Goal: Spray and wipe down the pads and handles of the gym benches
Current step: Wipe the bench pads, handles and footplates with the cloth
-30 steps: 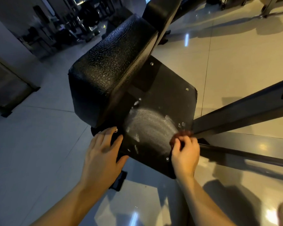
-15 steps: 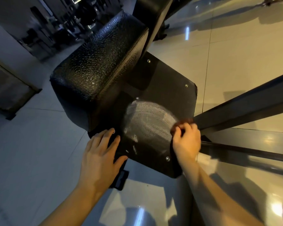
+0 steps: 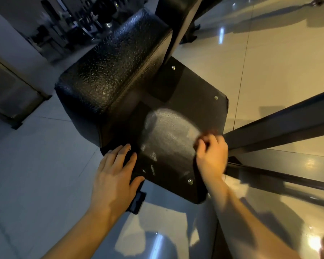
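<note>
A black textured bench pad (image 3: 112, 79) juts toward me, tilted, above a flat black board (image 3: 200, 101) with metal screws. A pale wet smear (image 3: 168, 131) covers the board's middle. My left hand (image 3: 114, 176) lies flat on the board's left edge with fingers straight. My right hand (image 3: 211, 156) grips a small reddish-brown cloth (image 3: 209, 132) against the board's right edge; most of the cloth is hidden under the fingers. No spray bottle is in view.
Dark steel frame bars (image 3: 281, 126) run from the board out to the right. Glossy pale floor tiles (image 3: 269, 58) lie all around. Dark gym machines (image 3: 67, 25) stand at the far upper left, and a dark low frame (image 3: 13, 94) sits at the left edge.
My right hand with the cloth has shifted slightly along the board's right edge, and the wet smear has spread. My left hand stays put. My head has moved closer.
</note>
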A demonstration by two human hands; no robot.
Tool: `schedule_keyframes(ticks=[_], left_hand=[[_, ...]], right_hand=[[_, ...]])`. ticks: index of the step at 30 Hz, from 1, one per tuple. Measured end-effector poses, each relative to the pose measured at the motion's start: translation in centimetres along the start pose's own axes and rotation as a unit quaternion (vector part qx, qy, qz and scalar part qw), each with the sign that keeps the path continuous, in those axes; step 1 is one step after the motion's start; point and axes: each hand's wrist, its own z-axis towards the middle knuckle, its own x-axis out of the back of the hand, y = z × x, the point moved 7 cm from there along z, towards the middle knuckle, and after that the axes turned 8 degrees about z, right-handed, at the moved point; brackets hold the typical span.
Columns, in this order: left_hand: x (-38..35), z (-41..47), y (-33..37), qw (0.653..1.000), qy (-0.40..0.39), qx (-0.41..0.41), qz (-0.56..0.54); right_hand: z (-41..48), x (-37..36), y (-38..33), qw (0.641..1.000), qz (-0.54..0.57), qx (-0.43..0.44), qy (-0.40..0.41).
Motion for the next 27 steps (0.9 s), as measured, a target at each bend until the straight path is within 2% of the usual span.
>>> schedule_keyframes(ticks=[2,3,5,7,9,11,14,15,16,18,21,23,25,27], left_hand=[[-0.1,0.0,-0.1,1.0,-0.001,-0.001,0.0],[-0.1,0.1,-0.1,1.0,-0.004,-0.004,0.001],[0.0,0.2,-0.1,1.0,-0.009,-0.005,0.01],[0.1,0.2,-0.1,1.0,-0.015,-0.005,0.014],[0.0,0.1,-0.1,1.0,-0.016,-0.006,0.011],[-0.1,0.0,-0.3,1.0,-0.015,-0.004,0.006],[-0.1,0.0,-0.2,1.0,-0.007,-0.004,0.003],[-0.1,0.1,-0.2,1.0,-0.007,-0.003,0.003],[-0.1,0.0,-0.2,1.0,-0.009,-0.004,0.001],[-0.1,0.2,-0.3,1.0,-0.007,-0.003,-0.004],[-0.1,0.2,-0.3,1.0,-0.006,-0.006,0.005],[0.0,0.2,-0.3,1.0,-0.006,-0.011,0.015],[-0.1,0.2,-0.3,1.0,-0.007,-0.01,0.013],[0.0,0.1,-0.2,1.0,-0.001,-0.013,0.006]], right_hand=[[-4.5,1.4,1.3,0.998,-0.005,-0.051,0.032],[-6.1,1.0,0.0,0.999,0.004,-0.04,0.037],[-7.9,-1.3,-5.6,0.997,0.049,0.057,-0.004],[-8.3,-3.9,-10.8,0.973,0.081,0.194,-0.09],[-5.9,-4.7,-11.3,0.96,0.067,0.254,-0.098],[-1.2,-3.8,-7.6,0.978,0.043,0.198,-0.043],[3.2,-1.0,-0.5,1.0,0.004,0.015,0.009],[2.9,-0.4,0.5,1.0,-0.019,-0.017,0.01],[1.4,0.0,0.4,0.999,-0.041,-0.025,0.01],[-3.5,0.0,-2.5,0.999,-0.042,0.028,0.014],[-10.2,-1.9,-7.9,0.988,0.032,0.142,-0.06],[-9.4,-2.7,-8.8,0.975,0.052,0.192,-0.099],[-5.5,-2.4,-6.6,0.984,0.025,0.161,-0.065],[-0.9,-1.1,-2.7,0.997,-0.008,0.078,-0.01]])
